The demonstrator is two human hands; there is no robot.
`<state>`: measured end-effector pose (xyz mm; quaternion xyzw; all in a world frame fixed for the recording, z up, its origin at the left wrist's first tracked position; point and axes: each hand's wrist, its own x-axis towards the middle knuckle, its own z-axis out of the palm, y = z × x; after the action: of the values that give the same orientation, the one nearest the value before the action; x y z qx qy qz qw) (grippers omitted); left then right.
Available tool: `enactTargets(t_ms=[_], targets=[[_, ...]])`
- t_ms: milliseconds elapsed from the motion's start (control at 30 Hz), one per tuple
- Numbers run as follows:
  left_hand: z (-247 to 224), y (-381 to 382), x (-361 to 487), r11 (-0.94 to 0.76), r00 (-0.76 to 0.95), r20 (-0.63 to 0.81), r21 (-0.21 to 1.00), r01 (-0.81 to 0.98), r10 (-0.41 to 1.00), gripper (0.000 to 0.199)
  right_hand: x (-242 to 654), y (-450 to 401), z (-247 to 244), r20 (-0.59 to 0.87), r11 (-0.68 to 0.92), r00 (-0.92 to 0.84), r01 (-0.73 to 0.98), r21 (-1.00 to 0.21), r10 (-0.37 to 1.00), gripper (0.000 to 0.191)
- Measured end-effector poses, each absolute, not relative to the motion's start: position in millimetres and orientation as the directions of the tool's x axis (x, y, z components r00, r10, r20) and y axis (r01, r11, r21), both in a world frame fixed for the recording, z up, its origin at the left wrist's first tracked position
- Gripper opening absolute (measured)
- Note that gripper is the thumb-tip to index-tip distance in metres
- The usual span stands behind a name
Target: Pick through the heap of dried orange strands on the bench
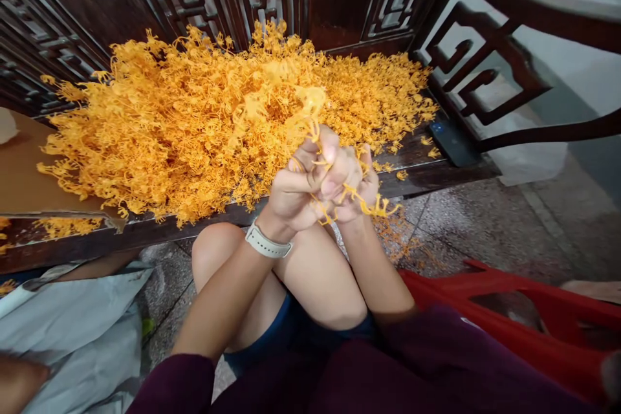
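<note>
A large heap of thin, branching yellow-orange pieces (194,123), plastic-looking and tangled together, covers the dark wooden bench (422,174). In front of the heap, above my knees, my two hands meet. My left hand (298,191), with a pale watch band at the wrist, is closed with its fingers pressed together on an orange branching piece (314,128). My right hand (352,181) is closed against it, and another orange branching piece (378,208) sticks out from its fingers. Overlapping fingers hide part of what is gripped.
A carved wooden backrest (334,0) rises behind the heap, with an armrest (499,65) on the right. A dark phone (453,142) lies at the bench's right end. Cardboard (48,174) stands left. A red plastic stool (524,310) is at lower right; loose pieces (402,242) lie on the floor.
</note>
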<state>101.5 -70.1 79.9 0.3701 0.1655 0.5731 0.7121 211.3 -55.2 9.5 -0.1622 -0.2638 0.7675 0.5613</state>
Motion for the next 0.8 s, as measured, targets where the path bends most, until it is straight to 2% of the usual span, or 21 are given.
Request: enactTargets(t_ms=[100, 267, 333, 467, 533, 600, 700, 800], targets=[[75, -60, 95, 0.054, 0.307, 0.180, 0.781, -0.622, 0.935, 0.028, 226, -56, 18, 0.194, -0.093, -0.240, -0.822, -0.562, 0.951, 0.053], [81, -45, 78, 0.002, 0.247, 0.162, 0.832, -0.554, 0.955, 0.021, 254, -55, 21, 0.332, -0.091, -0.445, -0.699, -0.709, 0.832, 0.045], [84, -43, 74, -0.010, 0.219, 0.155, 0.836, -0.548, 0.963, 0.018, 258, -49, 21, 0.286, -0.062, -0.382, -0.686, -0.725, 0.879, 0.039], [86, -40, 73, 0.012, 0.182, 0.105, 0.836, -0.549, 0.978, 0.010, 245, -43, 23, 0.002, -0.133, -0.212, -0.617, -0.775, 0.977, 0.044], [86, -39, 73, 0.037, 0.185, 0.079, 0.832, -0.553, 0.980, 0.011, 232, -49, 26, -0.027, -0.123, -0.170, -0.589, -0.798, 0.985, 0.045], [85, -39, 74, 0.070, 0.209, 0.050, 0.845, -0.530, 0.977, 0.011, 220, -58, 30, 0.029, -0.056, -0.148, -0.538, -0.841, 0.989, 0.049], [84, -44, 78, 0.114, 0.250, 0.021, 0.849, -0.515, 0.968, 0.008, 210, -71, 38, 0.166, 0.117, -0.110, -0.356, -0.927, 0.980, 0.048], [84, -47, 79, 0.163, 0.253, -0.004, 0.775, -0.611, 0.968, 0.012, 208, -81, 48, 0.296, 0.272, -0.102, -0.203, -0.941, 0.950, 0.046]])
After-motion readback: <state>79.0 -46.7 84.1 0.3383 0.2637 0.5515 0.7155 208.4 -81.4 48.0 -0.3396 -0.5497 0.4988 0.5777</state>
